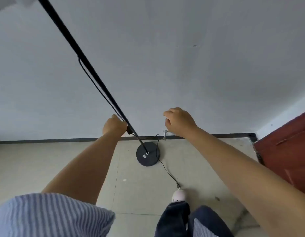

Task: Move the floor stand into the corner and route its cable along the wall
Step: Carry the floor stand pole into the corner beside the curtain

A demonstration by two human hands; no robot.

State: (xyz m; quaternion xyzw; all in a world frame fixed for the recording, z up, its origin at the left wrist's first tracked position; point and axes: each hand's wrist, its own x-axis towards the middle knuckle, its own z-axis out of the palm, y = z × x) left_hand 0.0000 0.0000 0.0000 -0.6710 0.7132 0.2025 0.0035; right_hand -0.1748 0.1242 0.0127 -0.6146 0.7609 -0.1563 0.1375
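Head view: the floor stand (148, 153) is standing on the floor close to the wall (182, 57), but the corner (252, 135) is well off to the right, so the move is not done yet. The cable (167, 171) is lying loose across the floor toward the person's feet, not along the wall. The left hand (114, 124) is wrapping its grip tight around the stand's pole (90, 69). The right hand (180, 120) is hanging loosely curled, holding nothing.
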